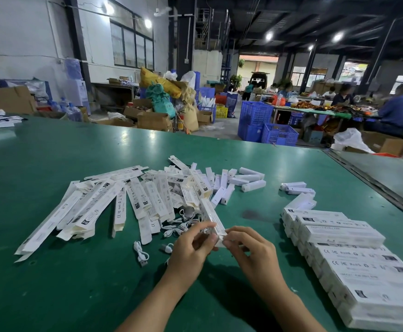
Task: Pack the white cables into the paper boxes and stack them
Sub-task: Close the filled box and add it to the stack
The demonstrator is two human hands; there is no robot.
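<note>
Both my hands hold one long white paper box (212,215) above the green table (80,279), its far end pointing away from me. My left hand (192,248) grips its near end from the left. My right hand (250,250) pinches the end flap from the right. Behind the box lies a tangle of white cables (183,224). One coiled white cable (140,252) lies alone to the left of my left hand. A heap of flat, unfolded boxes (114,202) spreads across the middle left. Packed boxes (344,255) are stacked in rows at the right.
Small white rectangular units (241,183) lie scattered behind the heap, a few more (296,188) near the stack. A metal seam (375,185) runs along the table's right side. Blue crates, cardboard boxes and seated people fill the hall beyond the far edge.
</note>
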